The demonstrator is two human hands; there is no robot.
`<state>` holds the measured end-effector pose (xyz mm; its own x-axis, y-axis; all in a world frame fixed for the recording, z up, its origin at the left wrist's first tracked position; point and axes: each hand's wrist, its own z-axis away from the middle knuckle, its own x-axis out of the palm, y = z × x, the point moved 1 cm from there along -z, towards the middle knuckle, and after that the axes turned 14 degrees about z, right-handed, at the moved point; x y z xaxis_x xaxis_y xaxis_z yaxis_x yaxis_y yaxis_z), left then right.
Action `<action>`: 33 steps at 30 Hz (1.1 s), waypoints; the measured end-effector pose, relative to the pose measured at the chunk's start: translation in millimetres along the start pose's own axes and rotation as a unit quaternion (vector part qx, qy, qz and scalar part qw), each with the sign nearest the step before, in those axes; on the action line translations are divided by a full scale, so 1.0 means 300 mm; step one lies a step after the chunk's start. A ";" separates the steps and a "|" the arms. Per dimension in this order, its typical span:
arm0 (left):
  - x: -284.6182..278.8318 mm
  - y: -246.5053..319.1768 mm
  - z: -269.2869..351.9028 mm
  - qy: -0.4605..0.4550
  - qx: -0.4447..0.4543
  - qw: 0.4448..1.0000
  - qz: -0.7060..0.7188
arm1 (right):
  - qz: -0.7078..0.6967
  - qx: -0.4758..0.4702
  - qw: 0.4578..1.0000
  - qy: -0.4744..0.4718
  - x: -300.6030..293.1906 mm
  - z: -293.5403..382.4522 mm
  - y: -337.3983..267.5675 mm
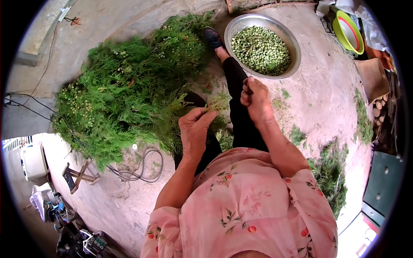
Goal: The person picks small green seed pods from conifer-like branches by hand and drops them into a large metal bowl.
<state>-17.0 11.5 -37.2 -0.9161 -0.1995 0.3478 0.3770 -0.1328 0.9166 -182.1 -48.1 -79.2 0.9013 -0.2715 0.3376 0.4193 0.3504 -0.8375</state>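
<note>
My left hand pinches a small green conifer sprig between thumb and fingers, above my bent knee. To its right, my right hand is raised over my outstretched black-trousered leg, its fingers curled; whether something small is inside cannot be seen. Just beyond it stands a wide metal basin, part filled with small round green cones. A large heap of cut conifer branches lies at my left, some bearing pale green cones.
Black cable loops on the concrete floor near a small folding stool. Loose greenery lies at the right. A yellow-green plastic basin, firewood and a dark green panel stand along the right side.
</note>
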 end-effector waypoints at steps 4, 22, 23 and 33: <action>-0.008 -0.009 -0.013 0.025 -0.047 0.998 0.015 | 0.014 0.083 0.984 -0.156 0.028 0.064 0.014; -0.004 -0.020 0.001 0.012 0.028 0.999 -0.019 | 0.530 -0.467 0.707 0.022 0.046 0.091 0.057; -0.001 0.001 0.002 0.018 0.047 0.998 -0.040 | 0.523 -0.419 0.741 0.016 -0.004 0.056 0.056; 0.003 -0.009 -0.018 -0.028 -0.033 0.999 0.019 | 0.081 -0.069 0.994 -0.015 -0.191 -0.244 -0.200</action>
<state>-18.1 6.3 -40.4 -0.9064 -0.1516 0.3942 0.4181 -0.1904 0.8882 -266.9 -119.1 -79.8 0.9593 -0.1946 0.2046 0.2517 0.2613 -0.9319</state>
